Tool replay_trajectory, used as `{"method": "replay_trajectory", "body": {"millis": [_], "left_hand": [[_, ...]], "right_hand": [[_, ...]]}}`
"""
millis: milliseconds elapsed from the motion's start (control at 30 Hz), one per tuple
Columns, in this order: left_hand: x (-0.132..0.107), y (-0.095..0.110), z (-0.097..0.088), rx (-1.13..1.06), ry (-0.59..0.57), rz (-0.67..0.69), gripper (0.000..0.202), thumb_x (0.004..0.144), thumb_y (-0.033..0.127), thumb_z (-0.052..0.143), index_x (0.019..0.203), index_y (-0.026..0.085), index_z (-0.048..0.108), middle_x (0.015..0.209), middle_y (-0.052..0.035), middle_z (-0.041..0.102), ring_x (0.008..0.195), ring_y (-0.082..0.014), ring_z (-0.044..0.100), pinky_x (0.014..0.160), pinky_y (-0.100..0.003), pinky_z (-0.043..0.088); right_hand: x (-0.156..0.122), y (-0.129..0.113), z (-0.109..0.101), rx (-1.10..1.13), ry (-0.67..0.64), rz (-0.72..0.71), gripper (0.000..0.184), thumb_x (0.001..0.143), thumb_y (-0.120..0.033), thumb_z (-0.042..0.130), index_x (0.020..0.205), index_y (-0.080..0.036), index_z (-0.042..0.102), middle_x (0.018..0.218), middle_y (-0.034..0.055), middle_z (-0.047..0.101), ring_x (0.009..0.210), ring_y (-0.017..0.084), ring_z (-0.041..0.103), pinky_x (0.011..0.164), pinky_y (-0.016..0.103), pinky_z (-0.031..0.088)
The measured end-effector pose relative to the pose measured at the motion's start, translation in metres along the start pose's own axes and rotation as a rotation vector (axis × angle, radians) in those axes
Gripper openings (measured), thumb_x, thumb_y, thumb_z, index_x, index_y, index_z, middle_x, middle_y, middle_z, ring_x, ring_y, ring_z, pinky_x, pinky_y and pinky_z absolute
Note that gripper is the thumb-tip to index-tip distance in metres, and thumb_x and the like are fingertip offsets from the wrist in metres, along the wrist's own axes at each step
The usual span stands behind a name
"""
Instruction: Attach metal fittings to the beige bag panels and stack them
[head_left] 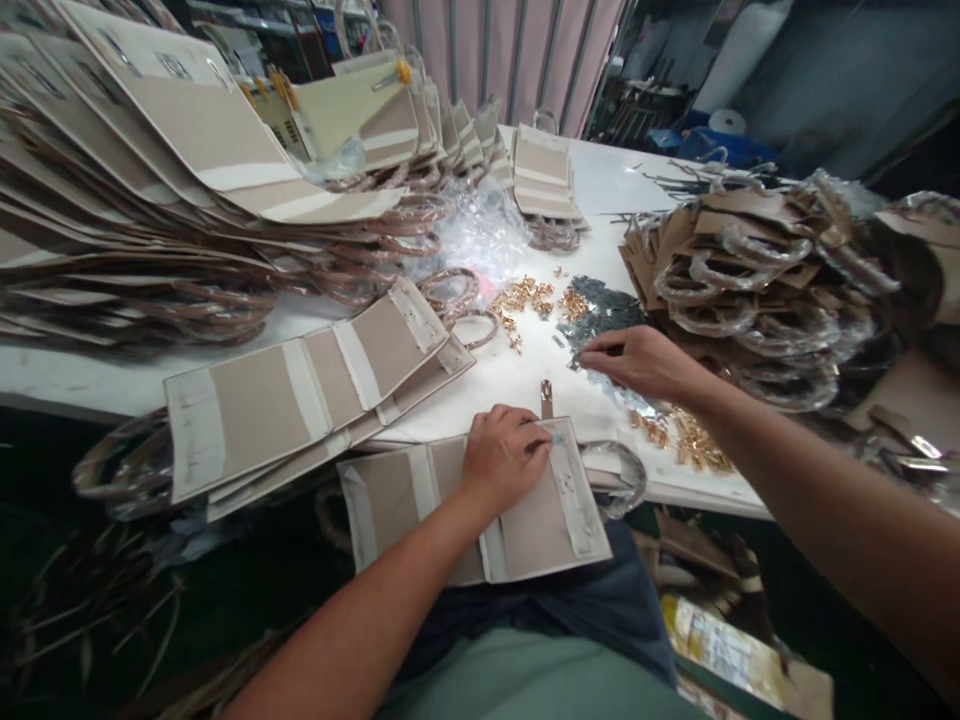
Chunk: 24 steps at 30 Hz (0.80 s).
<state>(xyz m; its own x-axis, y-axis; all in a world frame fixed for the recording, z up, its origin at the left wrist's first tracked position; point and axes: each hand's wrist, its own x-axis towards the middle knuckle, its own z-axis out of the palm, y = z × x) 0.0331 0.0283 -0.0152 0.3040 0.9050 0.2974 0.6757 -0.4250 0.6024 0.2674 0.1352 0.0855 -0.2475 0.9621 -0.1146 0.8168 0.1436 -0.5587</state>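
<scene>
White worktable (525, 385) crowded with stacked bag panels (172, 190); left hand (504, 455) presses knuckles-down on a tan bag panel (540, 520) lying under it; right hand (641, 362) pinches at dark metal fittings (600, 305) just beyond its fingertips; gold fittings (525, 295) farther off.

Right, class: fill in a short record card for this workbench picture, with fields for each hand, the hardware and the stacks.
Left hand: left hand presses on the flat bag panel on the lap
Right hand: right hand reaches into the dark metal pieces, fingers bent
Hardware: gold fittings loose on the white table
Stacks: beige panels beside the lap; wrapped handles at right
</scene>
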Motion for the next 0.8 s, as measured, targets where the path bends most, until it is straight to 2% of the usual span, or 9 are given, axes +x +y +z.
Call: {"method": "replay_trajectory", "body": {"millis": [67,133,233,333,467,600,800], "left_hand": [[-0.001,0.000,0.002,0.006,0.003,0.003,0.009,0.092,0.026,0.074,0.097,0.030,0.080,0.116,-0.0002,0.076,0.113,-0.0243,0.061,0.094,-0.045,0.042],[-0.001,0.001,0.003,0.013,0.005,0.001,0.009,0.092,0.027,0.073,0.098,0.030,0.080,0.117,-0.0010,0.075,0.113,-0.0249,0.060,0.095,-0.045,0.043],[-0.002,0.001,0.005,0.024,0.010,0.000,0.010,0.093,0.028,0.073,0.098,0.030,0.080,0.118,-0.0016,0.075,0.114,-0.0254,0.060,0.096,-0.045,0.043],[-0.002,0.001,0.006,0.030,0.014,0.006,0.010,0.094,0.029,0.071,0.098,0.030,0.080,0.117,-0.0015,0.075,0.113,-0.0250,0.060,0.096,-0.044,0.042],[-0.002,0.002,0.006,0.041,0.021,0.004,0.009,0.094,0.029,0.071,0.097,0.030,0.080,0.115,-0.0007,0.075,0.113,-0.0245,0.060,0.095,-0.044,0.042],[-0.003,0.004,0.005,0.035,0.008,-0.010,0.009,0.093,0.030,0.073,0.098,0.030,0.080,0.116,-0.0007,0.075,0.114,-0.0242,0.059,0.097,-0.044,0.042],[-0.001,0.000,0.005,0.002,-0.010,-0.014,0.009,0.092,0.028,0.073,0.098,0.030,0.080,0.117,-0.0007,0.075,0.114,-0.0244,0.059,0.100,-0.045,0.043]], "right_hand": [[-0.042,-0.008,0.015,0.085,-0.143,-0.027,0.034,0.092,-0.049,0.067,0.099,-0.022,0.085,0.071,0.0014,0.074,0.056,0.016,0.061,0.057,0.027,0.047],[-0.076,-0.010,0.037,0.145,-0.242,-0.051,0.029,0.092,-0.044,0.066,0.100,-0.024,0.085,0.088,0.0027,0.081,0.071,0.020,0.070,0.067,0.028,0.054],[-0.104,-0.002,0.068,0.187,-0.297,-0.074,0.027,0.093,-0.036,0.063,0.103,-0.025,0.085,0.101,0.0023,0.082,0.087,0.024,0.074,0.077,0.030,0.056],[-0.109,0.007,0.083,0.147,-0.258,-0.081,0.028,0.092,-0.029,0.061,0.108,-0.026,0.084,0.105,0.0015,0.083,0.089,0.024,0.075,0.079,0.029,0.055],[-0.106,0.011,0.083,0.058,-0.278,-0.087,0.027,0.090,-0.026,0.062,0.105,-0.027,0.085,0.097,0.0008,0.083,0.082,0.022,0.074,0.071,0.027,0.052],[-0.105,0.006,0.082,0.027,-0.309,-0.097,0.025,0.090,-0.025,0.061,0.100,-0.027,0.084,0.088,-0.0003,0.081,0.073,0.019,0.071,0.066,0.026,0.048],[-0.106,-0.002,0.092,-0.199,-0.224,-0.084,0.016,0.089,-0.027,0.060,0.091,-0.029,0.076,0.088,0.0018,0.078,0.081,0.024,0.071,0.069,0.030,0.046]]}}
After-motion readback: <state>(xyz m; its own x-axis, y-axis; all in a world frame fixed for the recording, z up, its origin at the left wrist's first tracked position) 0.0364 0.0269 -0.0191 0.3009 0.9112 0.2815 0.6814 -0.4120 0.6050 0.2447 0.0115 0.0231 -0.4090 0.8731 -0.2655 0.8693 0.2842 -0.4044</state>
